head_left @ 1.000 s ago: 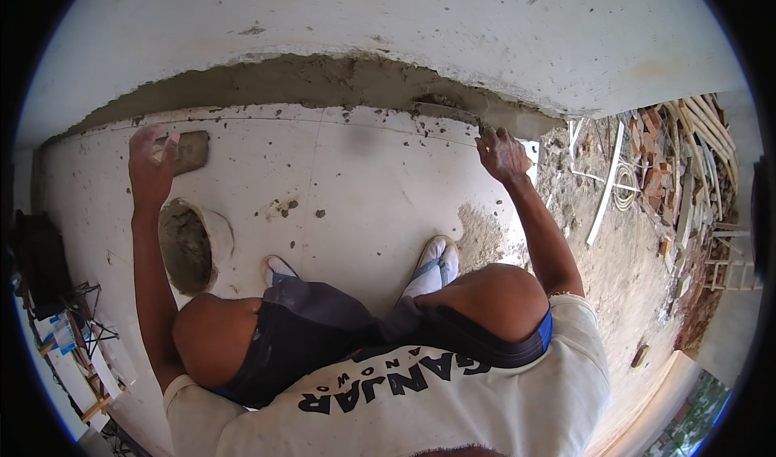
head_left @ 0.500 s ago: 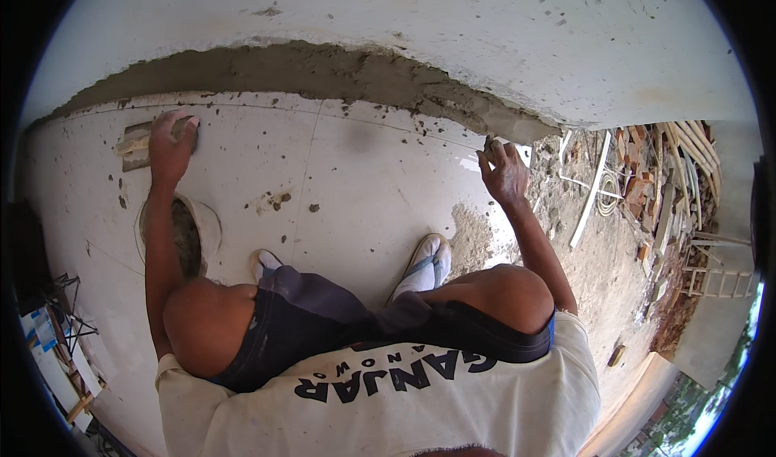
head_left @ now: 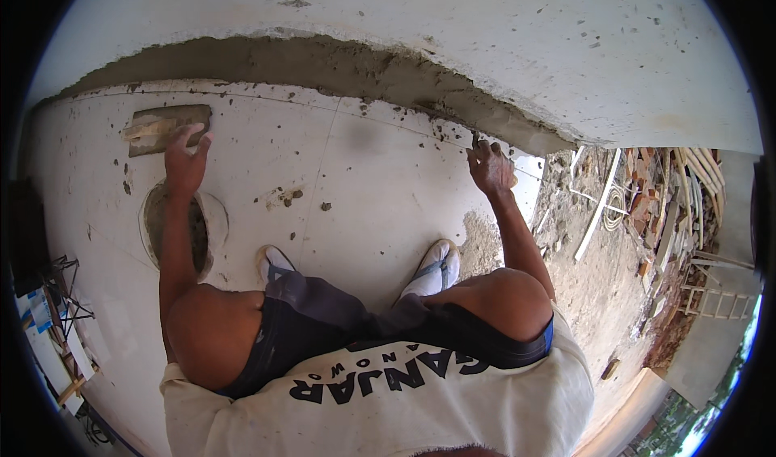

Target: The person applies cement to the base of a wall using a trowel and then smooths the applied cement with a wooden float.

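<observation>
My left hand [head_left: 185, 164] has its fingers apart at the lower right edge of a rectangular plastering float [head_left: 149, 130] with a pale handle, lying on the white floor [head_left: 372, 190]. Below it, a round bucket [head_left: 214, 214] containing grey mortar is partly hidden by my left forearm. My right hand [head_left: 491, 168] is closed round a small trowel [head_left: 512, 181], mostly hidden, at the foot of the wall. A band of grey mortar [head_left: 291, 65] runs along the wall's base, with scattered lumps on the floor below it.
White wall [head_left: 404, 8] spans the top. At right lie rubble, white pipes [head_left: 596, 223] and coiled tubing [head_left: 614, 206] on rough ground, with a ladder [head_left: 715, 302] beyond. At left stand dark objects and a metal frame [head_left: 61, 291]. My sandalled feet [head_left: 432, 271] are between my forearms.
My left hand has shifted rightward relative to the float, its fingers looser on it. My right hand has moved a little leftward along the mortar edge. The view has shifted slightly.
</observation>
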`<state>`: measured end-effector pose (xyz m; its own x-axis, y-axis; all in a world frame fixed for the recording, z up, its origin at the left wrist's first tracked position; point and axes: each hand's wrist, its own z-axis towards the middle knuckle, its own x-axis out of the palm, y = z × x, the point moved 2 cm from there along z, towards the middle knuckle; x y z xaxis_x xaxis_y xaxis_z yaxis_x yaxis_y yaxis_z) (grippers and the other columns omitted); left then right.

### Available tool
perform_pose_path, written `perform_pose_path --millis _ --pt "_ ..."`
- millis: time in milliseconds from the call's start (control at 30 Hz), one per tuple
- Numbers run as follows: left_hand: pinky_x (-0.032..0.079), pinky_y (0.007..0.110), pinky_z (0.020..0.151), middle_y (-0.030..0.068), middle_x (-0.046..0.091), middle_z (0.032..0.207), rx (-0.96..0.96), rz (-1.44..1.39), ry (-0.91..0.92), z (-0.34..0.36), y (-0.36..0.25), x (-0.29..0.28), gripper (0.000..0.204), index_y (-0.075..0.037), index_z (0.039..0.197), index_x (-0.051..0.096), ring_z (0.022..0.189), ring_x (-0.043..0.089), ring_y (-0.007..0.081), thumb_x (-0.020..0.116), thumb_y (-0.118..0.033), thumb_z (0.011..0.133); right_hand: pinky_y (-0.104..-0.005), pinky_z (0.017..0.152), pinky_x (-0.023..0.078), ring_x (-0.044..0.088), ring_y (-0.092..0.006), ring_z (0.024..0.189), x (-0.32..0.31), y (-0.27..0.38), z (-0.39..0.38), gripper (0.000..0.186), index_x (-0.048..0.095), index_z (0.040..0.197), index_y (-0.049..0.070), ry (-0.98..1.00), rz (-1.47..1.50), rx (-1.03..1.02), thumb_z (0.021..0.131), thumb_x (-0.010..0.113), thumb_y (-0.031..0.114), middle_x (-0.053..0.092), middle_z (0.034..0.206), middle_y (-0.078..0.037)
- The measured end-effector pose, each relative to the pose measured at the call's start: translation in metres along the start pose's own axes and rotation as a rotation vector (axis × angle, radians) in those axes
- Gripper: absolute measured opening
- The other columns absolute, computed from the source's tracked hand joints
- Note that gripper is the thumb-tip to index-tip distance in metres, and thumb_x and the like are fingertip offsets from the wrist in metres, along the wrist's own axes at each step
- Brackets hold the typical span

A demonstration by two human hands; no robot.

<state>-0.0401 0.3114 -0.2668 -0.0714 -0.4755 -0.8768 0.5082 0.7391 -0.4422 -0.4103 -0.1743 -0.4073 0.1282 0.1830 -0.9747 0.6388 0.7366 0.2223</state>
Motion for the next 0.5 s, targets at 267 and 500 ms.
perform_pose_path --millis 267,500 --pt "0.045 0.039 0.104 0.0194 0.068 0.125 -0.158 -0.172 0.023 0.001 0.043 0.009 0.045 0.003 0.123 0.067 0.121 0.062 0.0316 0.072 -0.03 0.093 -0.0523 0.068 0.055 0.069 -0.0396 0.083 -0.065 0.002 -0.009 0.032 0.067 0.106 0.013 -0.225 -0.036 -0.017 0.089 0.074 0.039 0.068 0.1 -0.015" --pt "0.045 0.037 0.106 0.0183 0.067 0.128 -0.266 -0.148 -0.011 0.014 0.06 -0.001 0.049 0.002 0.126 0.066 0.122 0.062 0.0293 0.071 -0.035 0.093 -0.0491 0.071 0.054 0.067 -0.0387 0.086 -0.094 0.032 -0.022 0.033 0.067 0.109 0.008 -0.408 0.022 -0.019 0.088 0.076 0.033 0.065 0.099 -0.016"
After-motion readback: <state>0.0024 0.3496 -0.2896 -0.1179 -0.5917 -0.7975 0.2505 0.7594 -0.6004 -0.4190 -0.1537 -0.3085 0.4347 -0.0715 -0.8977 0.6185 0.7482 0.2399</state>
